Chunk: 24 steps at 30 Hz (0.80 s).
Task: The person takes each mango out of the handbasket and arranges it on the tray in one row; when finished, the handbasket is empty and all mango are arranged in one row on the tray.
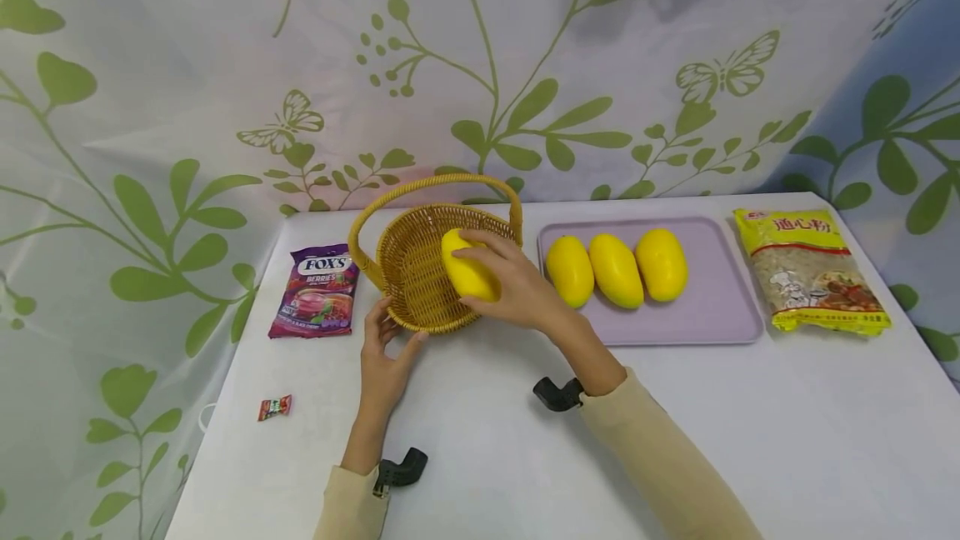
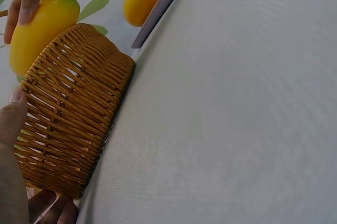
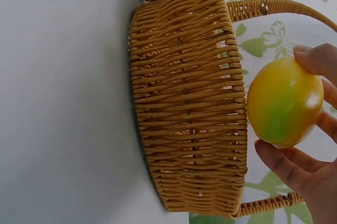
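Observation:
My right hand [image 1: 513, 283] grips a yellow mango [image 1: 468, 267] over the opening of a wicker basket [image 1: 416, 307]. The right wrist view shows that mango [image 3: 284, 103] just above the rim, fingers and thumb on opposite sides. My left hand [image 1: 386, 365] holds the basket at its near left side. In the left wrist view its thumb [image 2: 11, 118] lies at the rim and its fingertips [image 2: 55, 211] reach round the wall. Three more mangoes [image 1: 615, 271] lie in a row on a lilac tray [image 1: 705, 319] right of the basket.
A purple candy bag [image 1: 315, 290] lies left of the basket, with a small wrapped candy [image 1: 275, 407] nearer the front. Right of the tray is a yellow pasta bag [image 1: 813, 269]. The basket's tall handle [image 1: 435, 180] arches behind the hands, before a leaf-patterned curtain [image 1: 337, 48].

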Each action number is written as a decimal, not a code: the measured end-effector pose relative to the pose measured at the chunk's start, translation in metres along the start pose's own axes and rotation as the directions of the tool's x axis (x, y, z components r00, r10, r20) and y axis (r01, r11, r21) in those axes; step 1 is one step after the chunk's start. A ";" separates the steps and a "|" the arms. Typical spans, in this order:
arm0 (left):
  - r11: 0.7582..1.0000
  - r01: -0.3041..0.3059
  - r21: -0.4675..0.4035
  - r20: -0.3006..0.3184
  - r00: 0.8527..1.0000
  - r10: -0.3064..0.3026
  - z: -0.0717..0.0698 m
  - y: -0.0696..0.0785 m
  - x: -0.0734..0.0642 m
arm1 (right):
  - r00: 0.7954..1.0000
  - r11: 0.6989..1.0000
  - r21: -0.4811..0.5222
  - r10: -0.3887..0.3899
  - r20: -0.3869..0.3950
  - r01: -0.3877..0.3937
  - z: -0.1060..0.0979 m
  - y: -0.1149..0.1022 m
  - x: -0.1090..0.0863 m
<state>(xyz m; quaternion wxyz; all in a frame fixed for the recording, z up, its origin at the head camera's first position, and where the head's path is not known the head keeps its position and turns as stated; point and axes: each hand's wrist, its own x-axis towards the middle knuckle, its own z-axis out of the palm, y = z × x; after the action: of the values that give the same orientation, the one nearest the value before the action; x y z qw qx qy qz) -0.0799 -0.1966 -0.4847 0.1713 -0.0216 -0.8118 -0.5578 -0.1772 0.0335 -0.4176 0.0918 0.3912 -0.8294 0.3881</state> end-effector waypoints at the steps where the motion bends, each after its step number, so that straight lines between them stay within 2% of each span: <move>1: 1.000 -0.001 -0.003 -0.001 1.000 0.001 0.000 0.000 0.000 | 1.000 1.000 0.002 -0.002 -0.003 0.002 -0.001 0.000 -0.001; 16: 0.999 0.002 -0.036 0.008 1.000 -0.001 -0.001 0.001 0.001 | 0.997 0.998 0.035 0.047 -0.057 -0.045 -0.020 0.003 -0.028; 24: 0.999 0.011 -0.042 0.009 1.000 -0.011 0.000 0.000 0.000 | 0.990 0.997 -0.019 0.066 -0.125 -0.068 -0.037 0.012 -0.047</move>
<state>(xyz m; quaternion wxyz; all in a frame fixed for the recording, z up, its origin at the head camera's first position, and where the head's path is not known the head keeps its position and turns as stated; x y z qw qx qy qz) -0.0798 -0.1966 -0.4844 0.1642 -0.0234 -0.8008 -0.5755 -0.1596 0.0913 -0.4208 0.1347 0.3371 -0.8392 0.4050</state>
